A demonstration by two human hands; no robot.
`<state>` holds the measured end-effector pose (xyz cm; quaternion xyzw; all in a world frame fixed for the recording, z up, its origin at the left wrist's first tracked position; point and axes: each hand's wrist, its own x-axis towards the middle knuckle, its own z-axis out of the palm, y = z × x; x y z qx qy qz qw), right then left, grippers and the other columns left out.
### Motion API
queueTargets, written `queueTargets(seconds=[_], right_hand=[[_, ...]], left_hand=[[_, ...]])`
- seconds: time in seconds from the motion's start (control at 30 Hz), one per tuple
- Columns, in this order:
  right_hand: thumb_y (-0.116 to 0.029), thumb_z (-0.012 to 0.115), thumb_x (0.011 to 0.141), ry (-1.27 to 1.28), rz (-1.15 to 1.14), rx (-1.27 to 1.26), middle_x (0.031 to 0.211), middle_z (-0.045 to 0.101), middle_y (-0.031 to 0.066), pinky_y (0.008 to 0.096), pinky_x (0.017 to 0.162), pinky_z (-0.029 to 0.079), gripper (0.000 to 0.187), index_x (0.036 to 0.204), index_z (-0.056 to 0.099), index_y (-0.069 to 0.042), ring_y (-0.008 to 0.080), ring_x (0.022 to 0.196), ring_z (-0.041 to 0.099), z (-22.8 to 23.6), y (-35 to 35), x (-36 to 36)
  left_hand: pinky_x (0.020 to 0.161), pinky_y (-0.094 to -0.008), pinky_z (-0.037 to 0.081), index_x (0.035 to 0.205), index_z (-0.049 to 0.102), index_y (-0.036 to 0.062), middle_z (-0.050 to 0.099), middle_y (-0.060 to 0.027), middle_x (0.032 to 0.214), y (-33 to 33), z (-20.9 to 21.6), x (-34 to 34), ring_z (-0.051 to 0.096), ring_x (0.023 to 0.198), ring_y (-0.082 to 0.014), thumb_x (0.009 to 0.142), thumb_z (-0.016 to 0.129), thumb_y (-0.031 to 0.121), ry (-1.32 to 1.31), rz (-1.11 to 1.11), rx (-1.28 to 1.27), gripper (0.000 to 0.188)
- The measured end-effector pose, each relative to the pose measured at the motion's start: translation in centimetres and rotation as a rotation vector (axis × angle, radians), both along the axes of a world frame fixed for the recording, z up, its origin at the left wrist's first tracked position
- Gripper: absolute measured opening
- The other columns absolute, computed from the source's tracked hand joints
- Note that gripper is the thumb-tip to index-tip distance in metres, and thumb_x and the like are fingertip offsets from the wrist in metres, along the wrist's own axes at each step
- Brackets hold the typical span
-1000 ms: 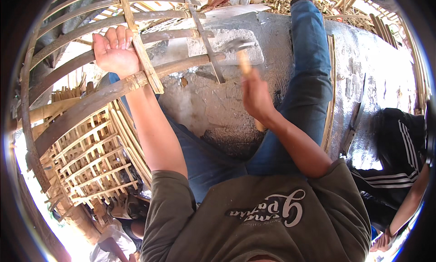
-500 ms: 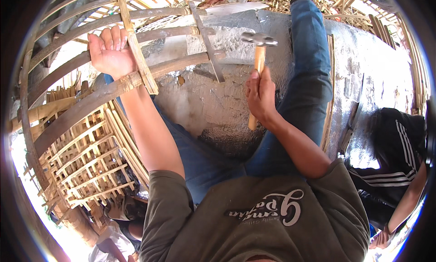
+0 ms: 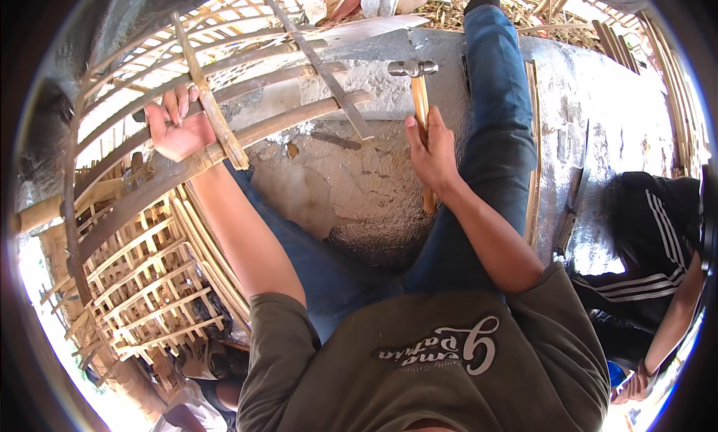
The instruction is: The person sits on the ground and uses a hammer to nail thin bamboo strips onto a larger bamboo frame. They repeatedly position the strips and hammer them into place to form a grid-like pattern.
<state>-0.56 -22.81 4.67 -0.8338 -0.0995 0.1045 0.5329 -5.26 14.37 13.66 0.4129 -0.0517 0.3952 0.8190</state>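
My half-curled left grip [image 3: 179,129] — hold unclear — seemingly braces the brown bamboo lattice [image 3: 299,116]; my right grip [image 3: 435,151] clasps a wood-handled steel hammer [image 3: 419,99].

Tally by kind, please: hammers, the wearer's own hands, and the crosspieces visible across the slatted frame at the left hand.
Hammers: 1
Hands: 2 (left hand, right hand)
Crosspieces on slatted frame: 3
Total: 6
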Motion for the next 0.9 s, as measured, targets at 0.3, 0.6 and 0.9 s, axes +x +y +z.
queueTargets(seconds=[0.3, 0.6, 0.9], right_hand=[[-0.035, 0.057, 0.103, 0.0, 0.034, 0.005, 0.062, 0.055, 0.0152, 0.0396, 0.055, 0.044, 0.038, 0.09, 0.046, -0.001, 0.0236, 0.056, 0.06, -0.6, -0.4, 0.7], [-0.043, 0.068, 0.096, 0.089, 0.058, 0.234, 0.069, 0.063, 0.0064, 0.0278, 0.061, 0.047, 0.042, 0.091, 0.049, -0.005, 0.0139, 0.071, 0.066, 1.8, 2.0, 2.0], [-0.031, 0.078, 0.091, 0.332, 0.021, 0.465, 0.065, 0.048, -0.0025, 0.0229, 0.035, 0.034, 0.041, 0.09, 0.042, -0.011, 0.003, 0.043, 0.04, 4.0, 5.1, 1.1]], left_hand=[[0.101, -0.0415, 0.043, 0.057, 0.038, 0.0171, 0.046, 0.0009, 0.063, 4.2, -7.1, -3.5, 0.057, 0.08, -0.0203, 0.096, 0.062, 0.036, -0.079, -0.099, -0.226, 0.05], [0.095, -0.0464, 0.046, 0.062, 0.05, 0.0133, 0.045, -0.0011, 0.062, 1.0, -9.6, -6.0, 0.056, 0.079, -0.0219, 0.097, 0.064, 0.031, -0.137, 0.015, -0.332, 0.042], [0.094, -0.0458, 0.049, 0.071, 0.051, 0.0125, 0.047, -0.0023, 0.065, -0.8, -10.0, -6.6, 0.057, 0.085, -0.0232, 0.102, 0.057, 0.029, -0.105, 0.138, -0.333, 0.036]])
